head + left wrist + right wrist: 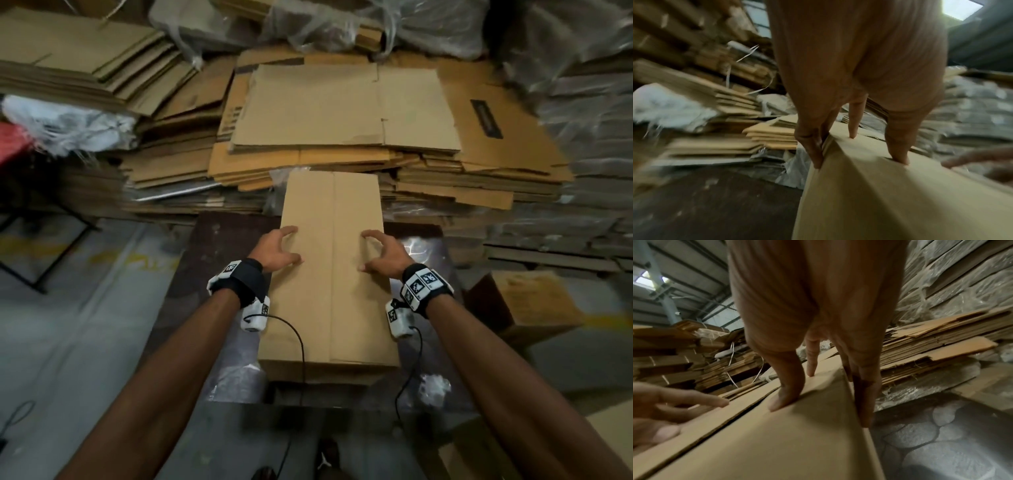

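Note:
A flat folded cardboard box [330,274] lies lengthwise on a dark table [212,260], with a seam running down its middle and more flat sheets stacked under it. My left hand [279,250] grips its left edge. The thumb and forefinger press on top while the other fingers [816,152] reach down the side. My right hand [380,253] grips the right edge the same way, thumb [785,395] on top and fingers [865,410] down the side. The cardboard [879,194] fills the lower part of both wrist views.
Piles of flattened cartons [342,113] rise behind the table. Plastic-wrapped bundles [582,154] stand at the right. A brown box [527,301] sits at the table's right, with a black metal frame [41,240] and a white sack [68,123] at the left.

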`<control>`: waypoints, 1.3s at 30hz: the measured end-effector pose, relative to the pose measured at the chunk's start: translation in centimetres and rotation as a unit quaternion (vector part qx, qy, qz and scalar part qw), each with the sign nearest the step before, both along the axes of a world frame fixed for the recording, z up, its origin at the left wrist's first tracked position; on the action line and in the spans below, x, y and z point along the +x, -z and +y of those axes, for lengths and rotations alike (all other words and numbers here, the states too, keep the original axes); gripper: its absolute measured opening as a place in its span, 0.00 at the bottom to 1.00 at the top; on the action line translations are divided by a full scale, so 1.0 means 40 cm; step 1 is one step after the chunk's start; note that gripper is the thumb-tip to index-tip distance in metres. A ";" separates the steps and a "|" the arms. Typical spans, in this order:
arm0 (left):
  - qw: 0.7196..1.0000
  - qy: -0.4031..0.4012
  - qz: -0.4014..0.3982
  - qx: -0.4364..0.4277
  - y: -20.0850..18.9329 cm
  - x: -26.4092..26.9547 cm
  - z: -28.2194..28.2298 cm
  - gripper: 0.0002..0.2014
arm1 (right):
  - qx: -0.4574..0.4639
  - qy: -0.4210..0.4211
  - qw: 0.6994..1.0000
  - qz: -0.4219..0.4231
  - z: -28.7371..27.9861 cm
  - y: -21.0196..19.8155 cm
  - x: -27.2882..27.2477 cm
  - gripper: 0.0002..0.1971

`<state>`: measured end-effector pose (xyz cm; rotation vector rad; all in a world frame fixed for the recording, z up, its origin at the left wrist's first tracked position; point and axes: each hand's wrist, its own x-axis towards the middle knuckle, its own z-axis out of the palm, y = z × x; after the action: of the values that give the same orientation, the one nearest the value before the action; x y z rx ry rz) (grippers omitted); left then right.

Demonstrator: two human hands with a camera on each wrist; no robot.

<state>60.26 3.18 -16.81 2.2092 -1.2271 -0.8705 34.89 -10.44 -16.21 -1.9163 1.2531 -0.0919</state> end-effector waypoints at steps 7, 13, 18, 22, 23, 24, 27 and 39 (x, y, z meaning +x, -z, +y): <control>0.996 0.062 -0.050 0.034 -0.003 -0.007 0.008 0.41 | -0.031 -0.018 0.999 0.006 0.038 0.020 -0.035 0.38; 0.989 0.094 -0.111 0.036 0.018 -0.078 0.133 0.32 | -0.085 -0.021 0.993 0.079 0.209 0.037 -0.083 0.31; 0.975 0.142 -0.160 0.063 -0.007 -0.176 0.345 0.44 | -0.165 -0.047 0.975 0.138 0.436 0.021 -0.122 0.30; 0.971 0.196 -0.114 0.079 0.030 -0.253 0.512 0.60 | -0.187 -0.056 0.971 0.140 0.611 0.060 -0.156 0.28; 0.972 0.197 -0.110 0.066 0.047 -0.262 0.535 0.59 | -0.189 -0.056 0.971 0.136 0.649 0.076 -0.164 0.28; 0.974 0.193 -0.108 0.046 0.060 -0.265 0.548 0.56 | -0.191 -0.058 0.971 0.130 0.680 0.089 -0.170 0.28; 0.976 0.184 -0.119 0.001 0.079 -0.263 0.553 0.46 | -0.210 -0.054 0.969 0.115 0.723 0.122 -0.169 0.30; 0.971 0.041 0.030 -0.233 0.073 -0.200 0.534 0.33 | -0.251 -0.034 0.951 0.175 0.642 0.130 -0.106 0.28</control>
<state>52.28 24.56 -19.72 1.7581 -1.3415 -0.5966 30.67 15.26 -21.41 -2.4952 1.4982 -0.0374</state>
